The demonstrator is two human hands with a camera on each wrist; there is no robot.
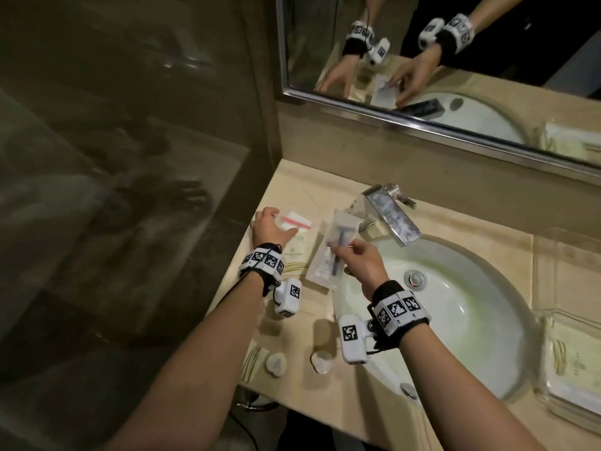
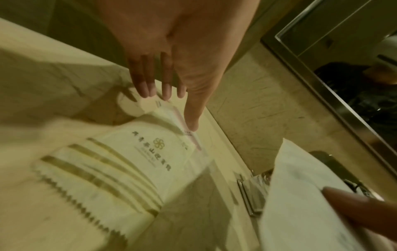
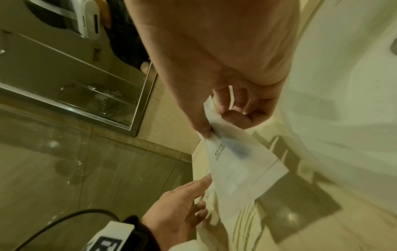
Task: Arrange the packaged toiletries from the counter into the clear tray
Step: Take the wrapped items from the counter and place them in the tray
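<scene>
We stand over a beige counter (image 1: 432, 222) with a white basin (image 1: 461, 307) sunk in it, just right of our right hand and partly under it, and a clear tray (image 1: 572, 362) on the far side of that basin, well apart from both hands and much nearer the right one. That is the relation the next move seems to turn on: whatever we lift has to travel rightward across the basin, so the right hand looks the natural carrier. Our right hand (image 1: 361, 262) pinches a long clear razor packet (image 1: 331, 252) between thumb and fingertips near its middle (the blue handle shows through the film), holding it off the counter with its long axis running away from us, toward the faucet (image 1: 390, 213). Our left hand (image 1: 270, 227) lies to the left of that packet with fingers straight and spread, fingertips touching a small sachet with a red strip (image 1: 297, 221); it grips nothing. Under and beside that hand sits a cream sachet with gold stripes (image 2: 120, 163), zigzag edge toward the wrist. Nearer us than both wrists lie two small round wrapped items (image 1: 276, 364), probably soaps, though the view is too dim to be sure.
</scene>
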